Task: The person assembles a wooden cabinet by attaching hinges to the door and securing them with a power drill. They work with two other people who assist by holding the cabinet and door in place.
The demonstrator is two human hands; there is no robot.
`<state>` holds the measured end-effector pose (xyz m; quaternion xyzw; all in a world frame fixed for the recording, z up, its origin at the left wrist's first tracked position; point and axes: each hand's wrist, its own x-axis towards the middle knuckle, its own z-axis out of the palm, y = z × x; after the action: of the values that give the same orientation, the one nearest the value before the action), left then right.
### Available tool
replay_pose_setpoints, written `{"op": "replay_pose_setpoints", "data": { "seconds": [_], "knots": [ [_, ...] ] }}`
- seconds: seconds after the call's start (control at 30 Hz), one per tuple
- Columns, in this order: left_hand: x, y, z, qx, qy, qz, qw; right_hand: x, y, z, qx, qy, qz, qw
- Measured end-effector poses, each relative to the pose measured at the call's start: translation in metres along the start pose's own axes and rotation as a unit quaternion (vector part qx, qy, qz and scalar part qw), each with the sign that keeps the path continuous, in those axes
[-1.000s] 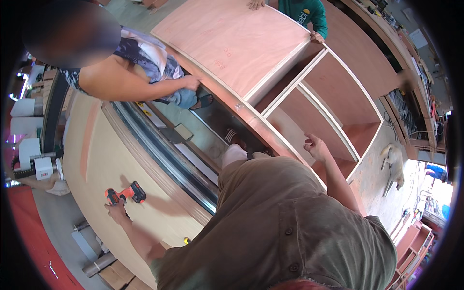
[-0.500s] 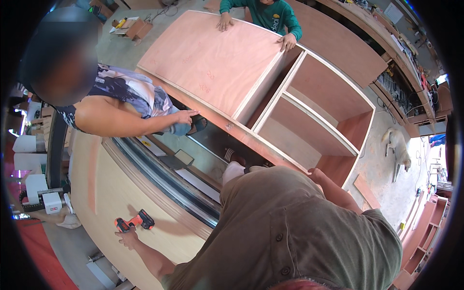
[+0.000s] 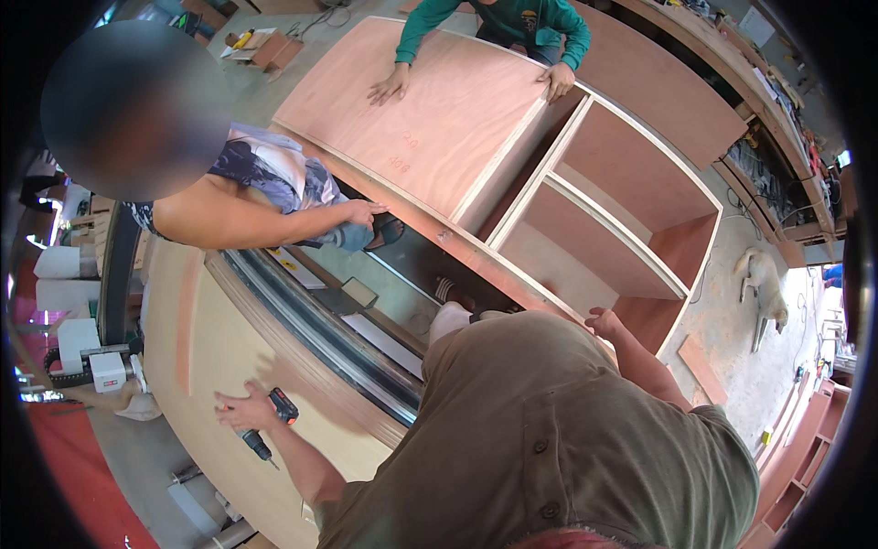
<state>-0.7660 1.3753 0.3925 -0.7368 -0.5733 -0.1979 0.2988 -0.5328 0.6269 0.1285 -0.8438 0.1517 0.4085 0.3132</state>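
Note:
My left hand [image 3: 245,409] is over a pale wooden panel [image 3: 210,320], fingers stretched out and spread. Below it is a cordless drill with a dark body [image 3: 255,445], a thin bit and a red-and-black battery [image 3: 284,405]; the hand covers its handle. My right hand [image 3: 602,322] is at the near edge of a reddish plywood cabinet [image 3: 549,174], beside its open compartments. Its fingers are loosely bent and apart, with nothing visible in them. A divider [image 3: 613,233] splits the compartments, and a plywood sheet [image 3: 439,119] covers the cabinet's left part.
A co-worker in green sleeves [image 3: 567,46] rests both hands on the cabinet's far side. Another person [image 3: 274,220] stands at left, one hand on its near edge. A dog [image 3: 761,288] lies on the floor at right, near a loose board [image 3: 702,368]. Dark rails [image 3: 311,320] border the panel.
My left hand has spread its fingers; a dark drill now shows below it where an orange one showed. My right hand has lifted slightly. The green-sleeved person's hand slid across the sheet.

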Motion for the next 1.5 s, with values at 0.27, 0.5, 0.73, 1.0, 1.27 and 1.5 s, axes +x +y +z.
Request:
{"op": "replay_pose_setpoints", "data": {
  "seconds": [0.27, 0.5, 0.73, 1.0, 1.27, 1.5],
  "knots": [
    [-0.149, 0.145, -0.010, -0.387, -0.212, 0.196, 0.876, -0.006, -0.005, 0.017, 0.039, -0.006, 0.023, 0.999],
    [-0.287, 0.171, 0.057, -0.305, -0.760, 0.248, 0.518, -0.026, 0.012, 0.018, 0.052, -0.003, 0.039, 0.998],
    [-0.292, 0.152, 0.074, -0.214, -0.667, 0.318, 0.639, -0.023, 0.053, 0.032, 0.123, -0.012, 0.083, 0.989],
    [-0.259, 0.184, 0.046, -0.307, -0.673, 0.199, 0.643, -0.012, 0.066, 0.051, 0.139, 0.002, 0.097, 0.985],
    [-0.289, 0.180, 0.066, -0.297, -0.677, 0.272, 0.616, -0.023, 0.027, 0.045, 0.160, 0.003, 0.067, 0.985],
    [-0.278, 0.174, 0.044, -0.278, -0.676, 0.276, 0.624, -0.004, 0.083, 0.076, 0.185, 0.008, 0.087, 0.979]
  ]
}}
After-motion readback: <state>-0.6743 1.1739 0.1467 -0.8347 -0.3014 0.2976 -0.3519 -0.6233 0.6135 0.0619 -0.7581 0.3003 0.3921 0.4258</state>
